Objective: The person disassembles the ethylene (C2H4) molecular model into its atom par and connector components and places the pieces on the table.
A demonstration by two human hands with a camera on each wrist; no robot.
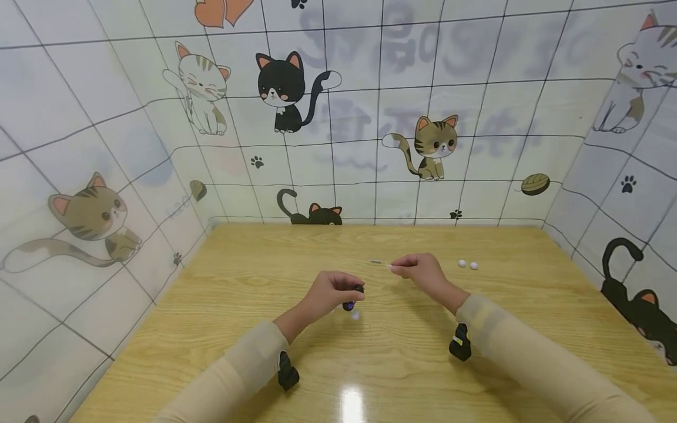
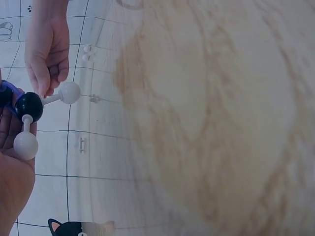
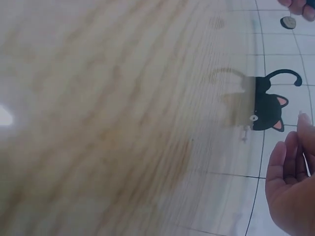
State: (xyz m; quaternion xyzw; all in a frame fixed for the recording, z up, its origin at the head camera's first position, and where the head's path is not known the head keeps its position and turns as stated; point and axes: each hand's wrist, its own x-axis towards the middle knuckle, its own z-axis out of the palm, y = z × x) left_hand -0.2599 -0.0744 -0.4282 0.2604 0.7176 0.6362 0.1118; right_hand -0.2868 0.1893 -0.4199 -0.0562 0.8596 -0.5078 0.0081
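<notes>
My left hand [image 1: 333, 294] holds a ball-and-stick molecular model [image 1: 348, 305]. In the left wrist view, its black ball [image 2: 29, 107] carries two white balls on short pegs, and purple curved links join it to another black ball [image 2: 5, 96] partly hidden by the fingers. Farther off to the right, my right hand [image 1: 420, 273] pinches a small white connector peg [image 1: 389, 267] between thumb and fingertips. The right wrist view catches only part of that hand [image 3: 295, 182], its fingers bent. The two hands are apart.
A small greyish connector [image 1: 376, 261] lies on the wooden table [image 1: 254, 252] left of the right hand. Two loose white balls [image 1: 468, 265] sit right of it. White cat-printed sheets [image 1: 359, 106] stand around the back and sides of the table.
</notes>
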